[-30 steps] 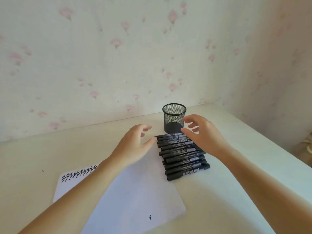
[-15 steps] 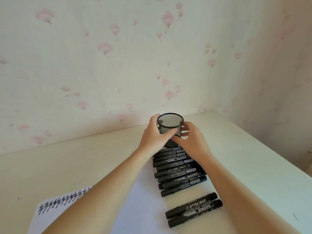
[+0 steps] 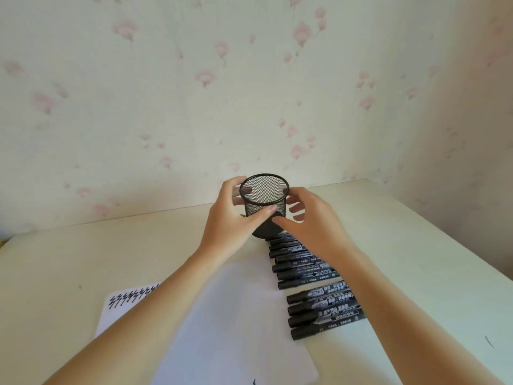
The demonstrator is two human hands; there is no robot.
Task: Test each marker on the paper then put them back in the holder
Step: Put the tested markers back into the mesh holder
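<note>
Both hands grip the black mesh holder: left hand wraps its left side, thumb across the front; right hand curls round the right. Holder is tilted, mouth toward the camera, at the far end of the marker row lying on the counter beside the paper.

White print is carried on the barrels of the black markers lying under the right forearm. On one marker near the wrist-side end of the row, "700" can be read; the remaining characters are too small to be made out. Rows of black scribbles are seen on the paper left of the left forearm.
</note>
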